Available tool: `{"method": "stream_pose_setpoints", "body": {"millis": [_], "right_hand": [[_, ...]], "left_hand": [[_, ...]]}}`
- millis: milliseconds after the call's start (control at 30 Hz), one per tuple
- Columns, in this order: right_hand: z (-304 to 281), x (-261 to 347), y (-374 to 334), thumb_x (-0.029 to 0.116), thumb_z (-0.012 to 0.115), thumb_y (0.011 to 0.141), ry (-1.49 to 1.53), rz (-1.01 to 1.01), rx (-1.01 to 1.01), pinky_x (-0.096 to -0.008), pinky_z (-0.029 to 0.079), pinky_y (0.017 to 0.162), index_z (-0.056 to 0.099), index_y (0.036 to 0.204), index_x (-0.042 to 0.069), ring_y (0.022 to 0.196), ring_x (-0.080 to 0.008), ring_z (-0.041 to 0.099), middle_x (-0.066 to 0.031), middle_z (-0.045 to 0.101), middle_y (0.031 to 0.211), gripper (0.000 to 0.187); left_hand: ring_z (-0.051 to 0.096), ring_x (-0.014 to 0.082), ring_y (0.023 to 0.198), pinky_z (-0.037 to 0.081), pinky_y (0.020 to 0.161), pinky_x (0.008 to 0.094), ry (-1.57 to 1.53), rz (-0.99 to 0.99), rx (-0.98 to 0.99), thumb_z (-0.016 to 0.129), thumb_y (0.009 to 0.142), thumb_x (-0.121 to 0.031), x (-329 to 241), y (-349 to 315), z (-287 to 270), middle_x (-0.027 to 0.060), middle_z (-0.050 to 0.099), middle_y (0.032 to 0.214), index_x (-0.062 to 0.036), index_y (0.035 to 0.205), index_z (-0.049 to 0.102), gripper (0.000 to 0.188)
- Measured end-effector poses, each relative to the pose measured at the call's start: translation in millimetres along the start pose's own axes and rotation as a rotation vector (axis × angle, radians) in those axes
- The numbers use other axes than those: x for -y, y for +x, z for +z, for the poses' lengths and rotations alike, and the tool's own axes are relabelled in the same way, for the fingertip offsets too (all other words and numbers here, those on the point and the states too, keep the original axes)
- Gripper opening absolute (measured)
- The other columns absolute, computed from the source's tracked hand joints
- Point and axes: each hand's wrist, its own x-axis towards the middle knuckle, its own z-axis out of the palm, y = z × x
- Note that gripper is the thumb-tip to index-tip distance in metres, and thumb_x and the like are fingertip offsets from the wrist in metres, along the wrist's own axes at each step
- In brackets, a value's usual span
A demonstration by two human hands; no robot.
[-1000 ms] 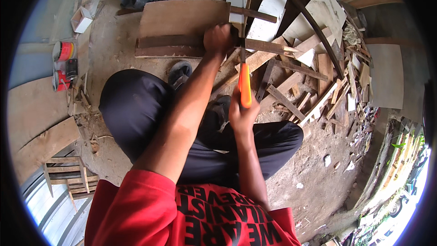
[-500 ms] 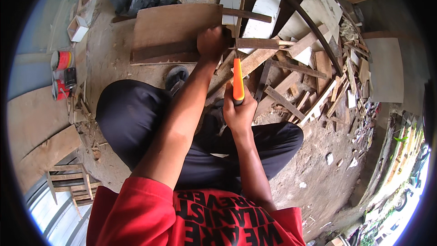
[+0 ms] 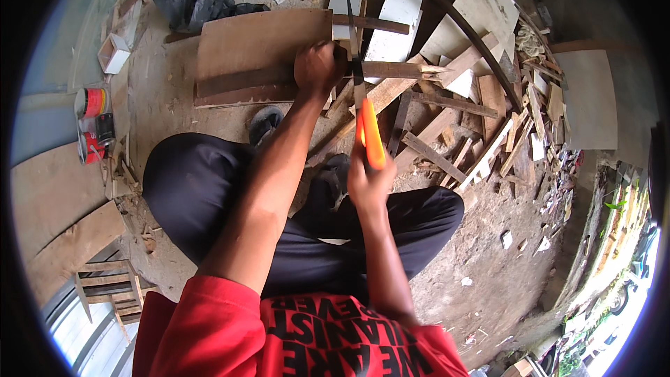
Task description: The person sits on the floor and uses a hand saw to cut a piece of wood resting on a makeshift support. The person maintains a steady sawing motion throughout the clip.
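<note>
My right hand (image 3: 370, 180) is closed round the orange handle of a handsaw (image 3: 374, 136). The saw's narrow blade points away from me and crosses a dark wooden strip (image 3: 394, 70) just right of my left hand. My left hand (image 3: 319, 66) is a fist pressed on that strip, at the right edge of a brown wooden board (image 3: 262, 38). The strip's right end sticks out past the board and looks pale and splintered. Whether the saw teeth are in the wood cannot be made out.
Scrap wood (image 3: 447, 129) lies piled on the right, with white panels (image 3: 394, 24) behind. A black plastic bag (image 3: 199, 0) sits at the far left. Red cans (image 3: 91, 101) stand by the left wall. My bent knees (image 3: 192, 192) are close below the board.
The saw handle has come back toward me with my right hand, and the blade now shows along its length. My left hand keeps its place on the strip. The whole view has shifted slightly.
</note>
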Motion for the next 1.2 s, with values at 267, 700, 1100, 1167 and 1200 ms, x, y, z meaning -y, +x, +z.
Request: {"method": "stream_pose_setpoints", "body": {"millis": [267,700,1100,1167,1200], "right_hand": [[-29.8,3.5,-88.2,0.006,0.064,0.089,-0.032,0.080,0.018,-0.0303,0.046,0.048,0.059,0.080,0.000,0.045,-0.0156,0.055,-0.0105,0.054,0.055,0.012],[14.9,0.3,30.6,0.008,0.062,0.086,0.000,0.001,-0.002,-0.0319,0.047,0.058,0.062,0.089,-0.002,0.060,-0.0125,0.055,-0.0134,0.058,0.064,0.011],[-12.8,8.2,-28.1,0.004,0.060,0.081,0.078,0.231,0.010,-0.0283,0.048,0.057,0.063,0.089,-0.003,0.058,-0.0121,0.058,-0.0088,0.059,0.065,0.010],[8.6,-1.6,25.2,0.006,0.063,0.081,0.013,0.052,0.055,-0.0296,0.049,0.057,0.063,0.087,-0.001,0.059,-0.0097,0.057,-0.0100,0.060,0.065,0.009],[14.1,4.4,36.1,0.006,0.062,0.082,0.001,0.080,0.065,-0.0298,0.049,0.057,0.063,0.087,-0.001,0.059,-0.0102,0.058,-0.0100,0.060,0.065,0.009]], "left_hand": [[0.067,0.0404,0.080,0.053,0.072,0.0493,0.021,-0.046,-0.006,0.057,0.085,-0.030,0.1,-1.4,-1.5,0.0190,0.069,0.084,-0.0091,0.083,0.069,0.024],[0.070,0.0355,0.081,0.054,0.080,0.0437,0.083,-0.129,0.156,0.055,0.085,-0.030,-10.8,4.0,-11.4,0.0183,0.071,0.088,-0.0061,0.079,0.072,0.030],[0.069,0.0368,0.077,0.054,0.074,0.0467,0.008,0.037,-0.045,0.057,0.084,-0.029,11.7,-1.2,9.9,0.0183,0.070,0.081,-0.0072,0.080,0.071,0.026],[0.070,0.0320,0.082,0.053,0.080,0.0418,0.052,-0.073,0.142,0.058,0.082,-0.026,-13.6,3.6,-8.7,0.0164,0.071,0.087,-0.0064,0.078,0.071,0.024],[0.070,0.0327,0.083,0.053,0.081,0.0418,0.091,-0.147,0.253,0.057,0.082,-0.026,-17.4,8.5,-16.7,0.0174,0.071,0.087,-0.0080,0.079,0.073,0.024]]}}
